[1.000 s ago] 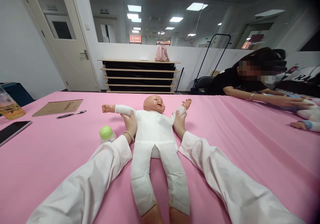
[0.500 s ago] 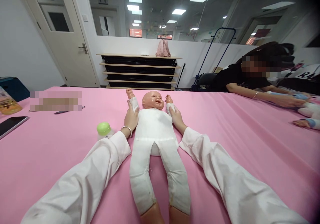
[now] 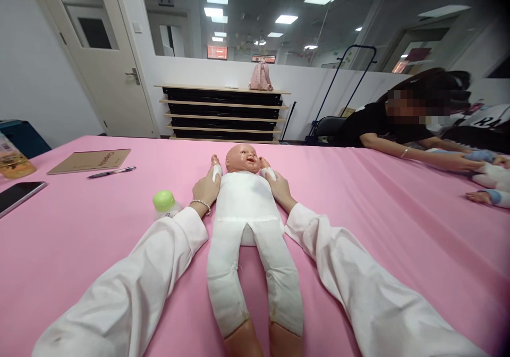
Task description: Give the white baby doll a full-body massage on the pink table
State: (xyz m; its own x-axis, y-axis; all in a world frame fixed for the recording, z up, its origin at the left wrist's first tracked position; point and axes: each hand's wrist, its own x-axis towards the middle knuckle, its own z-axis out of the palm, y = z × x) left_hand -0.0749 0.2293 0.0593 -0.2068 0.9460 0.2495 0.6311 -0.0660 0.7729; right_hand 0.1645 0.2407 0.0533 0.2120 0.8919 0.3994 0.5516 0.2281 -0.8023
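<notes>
A baby doll [image 3: 247, 200] with a white cloth body lies on its back on the pink-covered table [image 3: 358, 213], head away from me and legs toward me. My left hand [image 3: 206, 188], with a beaded bracelet on the wrist, is closed around the doll's arm on the left. Around the doll's other arm my right hand [image 3: 281, 189] is wrapped. Both small doll hands poke out beyond my grip, beside its head. Just left of my left wrist stands a bottle with a green cap [image 3: 164, 201], partly hidden by my sleeve.
On the left lie a brown notebook [image 3: 90, 160], a pen [image 3: 111, 172], a phone [image 3: 19, 196] and a drink bottle [image 3: 14, 158]. At the right, a person in black [image 3: 370, 123] leans over the table, handling another doll [image 3: 494, 176]. Behind stands a shelf [image 3: 223, 113] with a pink backpack [image 3: 261, 76].
The doll's arms have come down a little and closer to its head, most plainly the left one. Both my hands still hold them.
</notes>
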